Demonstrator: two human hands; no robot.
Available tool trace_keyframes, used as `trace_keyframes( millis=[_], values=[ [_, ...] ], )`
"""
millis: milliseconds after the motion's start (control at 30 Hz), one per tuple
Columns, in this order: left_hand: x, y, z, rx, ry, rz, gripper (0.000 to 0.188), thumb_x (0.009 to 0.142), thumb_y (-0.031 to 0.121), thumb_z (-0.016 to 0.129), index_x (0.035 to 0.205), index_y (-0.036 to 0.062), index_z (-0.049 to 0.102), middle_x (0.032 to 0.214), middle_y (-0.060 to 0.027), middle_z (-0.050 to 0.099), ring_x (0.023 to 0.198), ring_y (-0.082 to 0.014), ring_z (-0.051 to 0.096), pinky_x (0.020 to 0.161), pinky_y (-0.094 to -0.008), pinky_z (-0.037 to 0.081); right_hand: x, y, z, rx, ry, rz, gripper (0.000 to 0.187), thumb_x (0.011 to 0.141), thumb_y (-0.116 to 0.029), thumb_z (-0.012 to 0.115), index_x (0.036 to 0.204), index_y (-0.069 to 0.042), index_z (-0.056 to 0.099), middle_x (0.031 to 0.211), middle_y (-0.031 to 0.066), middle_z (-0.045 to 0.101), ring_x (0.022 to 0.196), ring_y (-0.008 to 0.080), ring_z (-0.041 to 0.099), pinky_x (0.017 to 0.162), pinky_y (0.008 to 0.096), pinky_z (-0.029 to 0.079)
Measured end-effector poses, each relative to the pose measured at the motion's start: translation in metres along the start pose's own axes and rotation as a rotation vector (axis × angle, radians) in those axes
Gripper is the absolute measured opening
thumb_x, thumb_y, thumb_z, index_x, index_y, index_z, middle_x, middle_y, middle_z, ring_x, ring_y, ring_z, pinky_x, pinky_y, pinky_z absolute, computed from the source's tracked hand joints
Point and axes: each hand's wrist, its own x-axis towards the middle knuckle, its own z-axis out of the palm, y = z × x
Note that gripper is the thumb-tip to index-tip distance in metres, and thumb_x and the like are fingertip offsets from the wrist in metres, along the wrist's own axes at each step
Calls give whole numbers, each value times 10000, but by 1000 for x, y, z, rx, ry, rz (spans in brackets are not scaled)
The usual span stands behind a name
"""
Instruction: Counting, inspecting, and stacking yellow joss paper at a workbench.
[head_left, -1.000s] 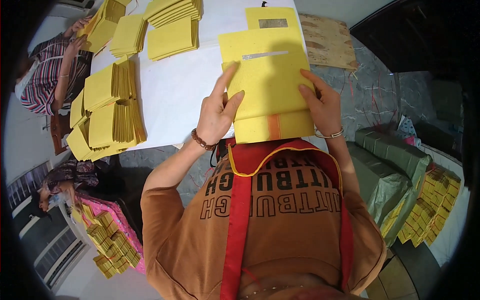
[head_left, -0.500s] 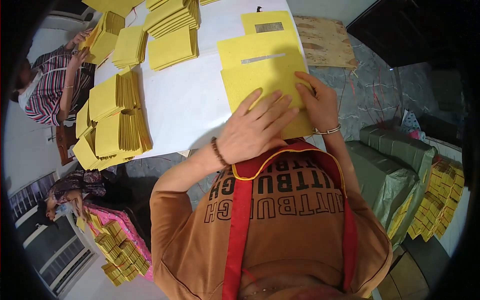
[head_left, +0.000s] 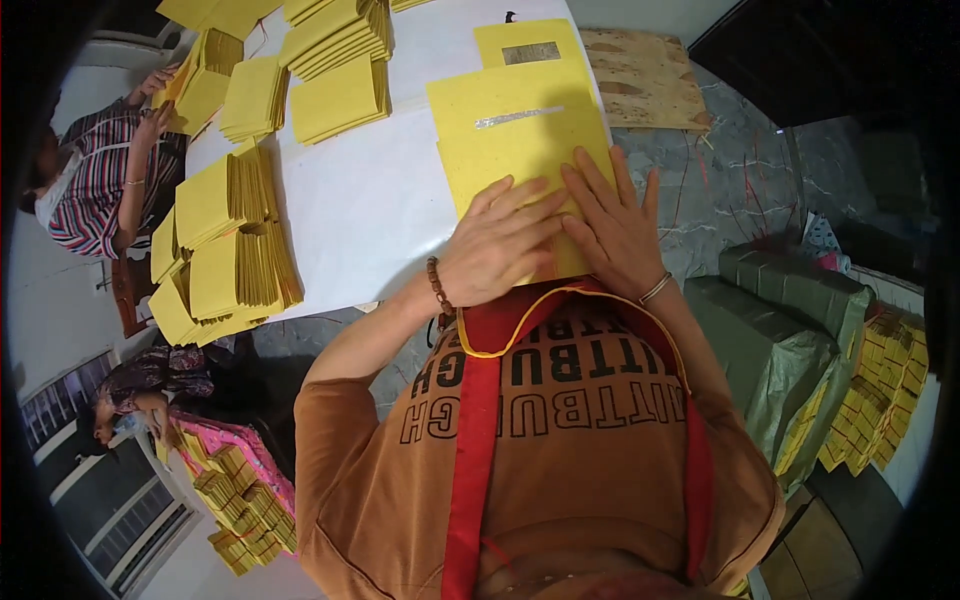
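Yellow paper sheets (head_left: 500, 160) lie overlapped at the table's near right corner, right in front of me. Across the upper part of one runs a narrow silver strip (head_left: 520, 118); a sheet farther back bears a silver rectangle (head_left: 531, 53). My left hand (head_left: 505, 240), with a brown bead bracelet at the wrist, rests on the near part of the paper, its fingers stretched out. Flat beside it at the right edge lies my right hand (head_left: 620, 220), fingers spread and a thin bangle at the wrist. The hands hide the paper's near part.
Stacks of folded yellow paper (head_left: 340, 100) stand on the white table (head_left: 370, 190), with more along its left side. A person in a striped top (head_left: 95, 190) handles yellow paper at left. Green wrapped bales (head_left: 745, 340) and yellow bundles (head_left: 875, 390) sit at right.
My right hand has moved from the paper's right edge onto the sheet, fingers now spread flat. My left hand has shifted slightly. The person at left looks much the same.
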Motion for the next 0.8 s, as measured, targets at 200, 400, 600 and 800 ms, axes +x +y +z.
trace_keyframes(
  millis=[200, 400, 600, 800],
  values=[
    [4, 2, 3, 61, 223, -113, 475, 771, 223, 588, 1190, 26, 486, 1245, -128, 457, 1090, -296, 431, 894, -397, 345, -3, -4, 0, -27, -1, 37, 472, 902, -343, 385, 1328, -140, 365, 1435, 34, 243, 1335, 315, 139, 987, 638, 35],
    [17, 14, -1, 472, 89, -66, 474, 778, 215, 512, 1187, -21, 478, 1176, -189, 484, 966, -247, 491, 774, -321, 419, 2, -1, -1, 36, -95, 60, 482, 899, -342, 396, 1332, -132, 359, 1444, 36, 227, 1338, 326, 125, 984, 641, 6],
    [21, 0, -7, 565, 143, -64, 472, 713, 178, 511, 1139, -25, 510, 950, -112, 571, 825, -202, 533, 644, -291, 443, 0, 5, -11, 702, 19, 92, 567, 904, -307, 398, 1385, -60, 229, 1455, 120, 180, 1350, 306, 109, 1062, 494, 57],
    [-14, -70, -77, 272, 789, -139, 428, 625, -48, 541, 1024, 83, 623, 869, -88, 627, 809, -244, 565, 662, -320, 454, 4, 5, -4, 1007, 374, 85, 560, 898, -218, 388, 1383, -12, 200, 1444, 165, 185, 1330, 278, 198, 1069, 389, 155]
  ],
)
